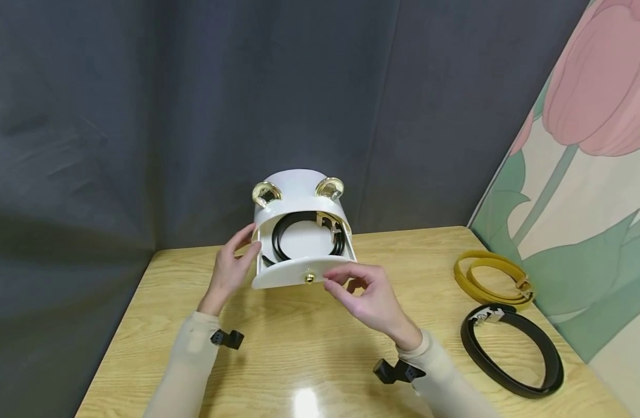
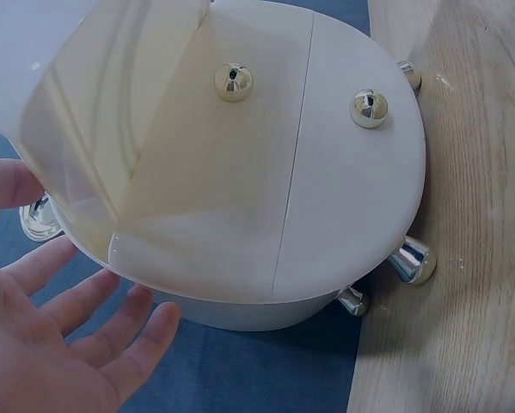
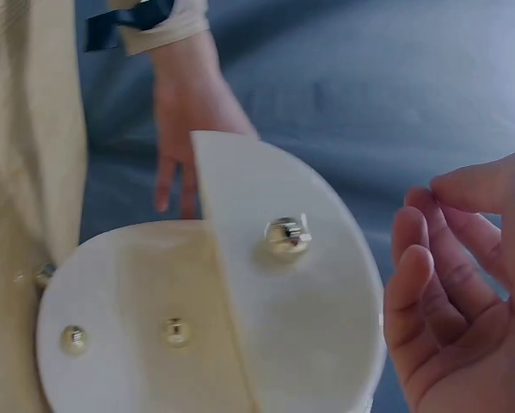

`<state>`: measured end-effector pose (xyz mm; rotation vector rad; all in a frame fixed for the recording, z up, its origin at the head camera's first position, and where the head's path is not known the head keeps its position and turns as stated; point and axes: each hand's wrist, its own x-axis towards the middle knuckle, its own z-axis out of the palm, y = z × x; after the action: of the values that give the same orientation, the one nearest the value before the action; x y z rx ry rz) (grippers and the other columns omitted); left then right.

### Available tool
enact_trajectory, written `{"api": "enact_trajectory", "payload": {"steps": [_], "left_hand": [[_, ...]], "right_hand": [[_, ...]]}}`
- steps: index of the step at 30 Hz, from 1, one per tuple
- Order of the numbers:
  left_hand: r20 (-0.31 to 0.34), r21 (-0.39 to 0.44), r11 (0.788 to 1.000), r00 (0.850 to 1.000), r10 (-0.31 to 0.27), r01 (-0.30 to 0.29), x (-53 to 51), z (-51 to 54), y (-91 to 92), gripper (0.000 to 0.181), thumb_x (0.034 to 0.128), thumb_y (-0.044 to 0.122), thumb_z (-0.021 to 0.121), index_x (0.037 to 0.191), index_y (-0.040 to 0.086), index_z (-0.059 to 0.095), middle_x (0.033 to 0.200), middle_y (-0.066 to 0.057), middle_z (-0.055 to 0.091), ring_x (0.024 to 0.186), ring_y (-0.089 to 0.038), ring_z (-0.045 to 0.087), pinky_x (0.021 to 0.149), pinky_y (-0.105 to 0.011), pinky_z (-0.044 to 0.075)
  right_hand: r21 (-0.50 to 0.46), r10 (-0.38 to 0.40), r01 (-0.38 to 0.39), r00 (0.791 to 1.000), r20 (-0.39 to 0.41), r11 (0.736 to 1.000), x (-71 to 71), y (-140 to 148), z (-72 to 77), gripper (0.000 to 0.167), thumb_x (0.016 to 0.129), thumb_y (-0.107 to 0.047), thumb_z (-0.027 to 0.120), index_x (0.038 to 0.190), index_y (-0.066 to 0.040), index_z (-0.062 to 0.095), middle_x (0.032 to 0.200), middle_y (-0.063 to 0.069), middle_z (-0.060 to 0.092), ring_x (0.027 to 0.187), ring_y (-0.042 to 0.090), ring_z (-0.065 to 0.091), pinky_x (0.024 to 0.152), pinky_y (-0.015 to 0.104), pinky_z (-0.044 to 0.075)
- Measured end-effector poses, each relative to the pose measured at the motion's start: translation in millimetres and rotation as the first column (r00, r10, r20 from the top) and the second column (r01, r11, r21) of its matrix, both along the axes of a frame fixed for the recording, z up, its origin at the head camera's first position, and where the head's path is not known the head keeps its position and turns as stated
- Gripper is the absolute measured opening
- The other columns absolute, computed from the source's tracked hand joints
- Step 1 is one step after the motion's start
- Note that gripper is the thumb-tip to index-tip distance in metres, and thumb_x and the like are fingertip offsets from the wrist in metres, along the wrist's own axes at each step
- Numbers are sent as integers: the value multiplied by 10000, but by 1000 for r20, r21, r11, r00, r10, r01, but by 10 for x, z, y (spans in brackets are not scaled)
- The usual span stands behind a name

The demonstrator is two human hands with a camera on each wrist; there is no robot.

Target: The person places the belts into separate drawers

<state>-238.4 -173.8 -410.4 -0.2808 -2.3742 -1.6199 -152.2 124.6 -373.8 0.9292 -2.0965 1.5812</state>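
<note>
A white rounded drawer box (image 1: 297, 197) with gold ear-like ornaments stands at the table's back, its top drawer pulled out. In the drawer lies a coiled black belt (image 1: 275, 239) with a gold buckle (image 1: 335, 233). My left hand (image 1: 231, 270) is at the box's left side, fingers extended; in the left wrist view, this left hand (image 2: 76, 335) is spread along the rim. Near the right part of the drawer front (image 1: 280, 277), beside its gold knob (image 1: 310, 278), is my right hand (image 1: 374, 296). The right wrist view shows the right hand's (image 3: 472, 292) fingers loosely bent, holding nothing.
On the table's right side lie a coiled mustard-yellow belt (image 1: 471, 284) and, nearer me, a coiled black belt (image 1: 552, 360) with a silver buckle. A dark curtain (image 1: 278, 87) hangs behind the wooden table (image 1: 278, 360). A tulip-patterned panel (image 1: 586, 191) borders the right.
</note>
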Motion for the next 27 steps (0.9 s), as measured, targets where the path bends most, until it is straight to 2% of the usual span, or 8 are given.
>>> {"api": "enact_trajectory", "payload": {"steps": [4,8,13,20,27], "left_hand": [[6,7,1000,1000,10,-10,-19,-11,7,497,1088,237,621,1566,123,548,1562,-168,582,1432,-366,567,1097,-582,540],[28,33,999,1000,5,-6,-8,-32,26,496,1094,248,611,1569,124,543,1580,-162,563,1453,-376,542,1118,-574,524],[71,60,998,997,-11,7,28,-41,15,511,1108,305,589,1593,163,513,1614,-137,520,1503,-347,478,1159,-587,486],[72,66,998,997,-18,13,60,-12,6,514,1110,301,589,1595,154,506,1640,-136,491,1521,-351,460,1171,-593,478],[66,64,998,998,-15,11,57,-24,3,514,1107,297,590,1591,145,511,1625,-147,509,1512,-354,472,1166,-586,484]], "right_hand": [[47,-20,26,990,-136,999,-42,-72,-137,152,879,47,799,988,-57,814,803,63,790,615,34,637,523,179,528],[96,-22,49,965,-263,994,-77,-139,-240,193,845,63,821,1000,-51,813,812,62,793,549,23,609,508,126,507],[134,-65,108,953,-295,985,-111,-176,-310,210,823,51,842,1009,-44,820,849,68,808,527,-10,588,498,93,484],[166,-105,161,947,-303,973,-132,-209,-311,199,846,41,827,1035,-20,813,875,76,814,540,-9,605,512,83,494],[207,-121,202,930,-346,957,-160,-231,-313,223,842,27,837,1056,-33,817,875,54,813,547,17,621,503,101,503]]}}
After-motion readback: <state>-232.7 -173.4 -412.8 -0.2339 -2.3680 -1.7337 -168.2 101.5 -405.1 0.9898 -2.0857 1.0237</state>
